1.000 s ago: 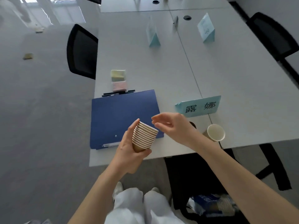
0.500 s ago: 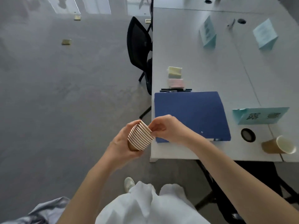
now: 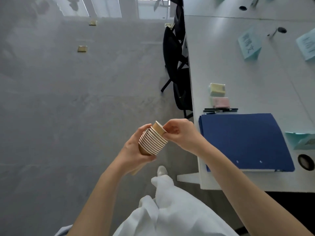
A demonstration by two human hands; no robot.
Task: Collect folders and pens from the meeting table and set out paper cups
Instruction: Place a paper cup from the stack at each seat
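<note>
My left hand (image 3: 134, 150) grips a stack of brown paper cups (image 3: 151, 143) over the floor, left of the white table (image 3: 238, 79). My right hand (image 3: 180, 133) pinches the rim of the top cup (image 3: 158, 129), which sticks partly out of the stack. A blue folder (image 3: 243, 142) lies flat at the table's near left corner. Two dark pens (image 3: 219, 109) lie just beyond the folder's far edge.
Yellow and pink sticky-note pads (image 3: 218, 95) sit beyond the pens. Teal name cards (image 3: 249, 45) stand further back and at the right edge. A black chair (image 3: 177, 65) stands at the table's left side. A round cable hole (image 3: 306, 161) is right of the folder.
The view has swung left, so the table sits at the right and the lone cup is out of view. My right hand has closed on the top cup and pulled it partly out of the stack.
</note>
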